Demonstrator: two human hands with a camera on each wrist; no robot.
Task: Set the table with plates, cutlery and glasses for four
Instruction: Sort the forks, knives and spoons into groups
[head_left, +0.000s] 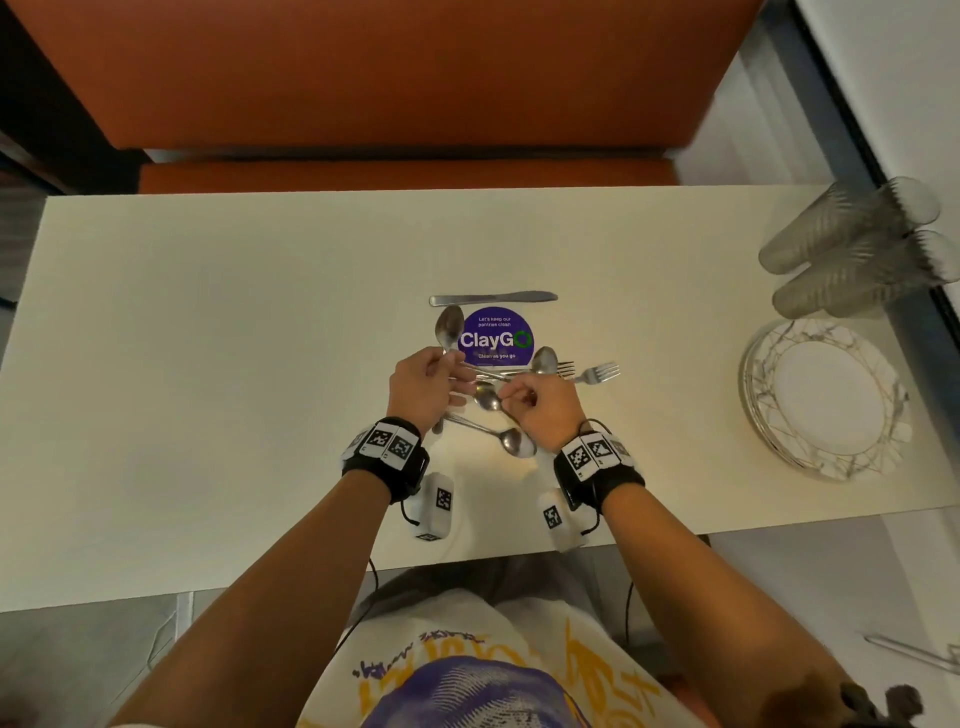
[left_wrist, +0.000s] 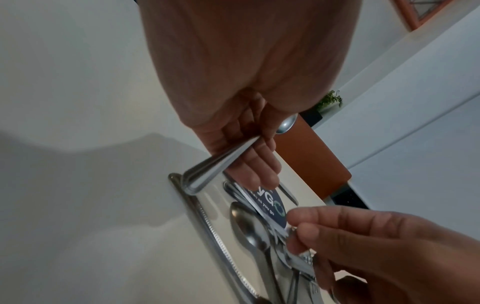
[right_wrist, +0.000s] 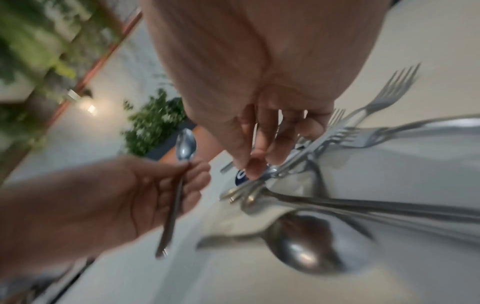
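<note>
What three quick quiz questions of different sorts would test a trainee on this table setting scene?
1. True or false: the left hand holds a spoon.
2. Where do the stacked plates sit: A) table's right end, B) left end, C) on the bench?
3. Fill in: the lone knife lies just beyond the purple ___.

Key: 1 true; 2 A; 3 sticker.
</note>
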